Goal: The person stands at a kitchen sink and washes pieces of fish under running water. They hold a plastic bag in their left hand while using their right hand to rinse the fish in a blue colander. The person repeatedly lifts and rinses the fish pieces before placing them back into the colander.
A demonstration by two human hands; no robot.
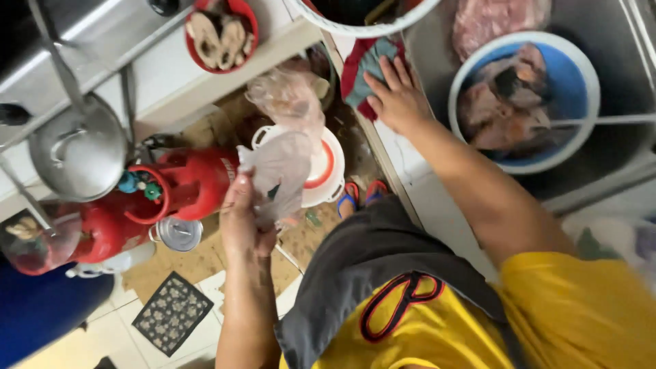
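Meanwhile left hand (pixel 244 220) pinches plastic bag (pixel 283 147) midair.

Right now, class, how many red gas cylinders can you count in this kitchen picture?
2. One red gas cylinder lies beside the left hand; the second cylinder is further left, under the pot lid. Others may be hidden.

A crumpled clear plastic bag (pixel 287 130) — thin, greyish, see-through — hangs from the left hand (pixel 244 222), above the floor.

Left hand (pixel 244 222) raised, forearm upright, fingers pinched shut. Right hand (pixel 398 98) stretched forward, palm down, fingers spread flat, arm extended.
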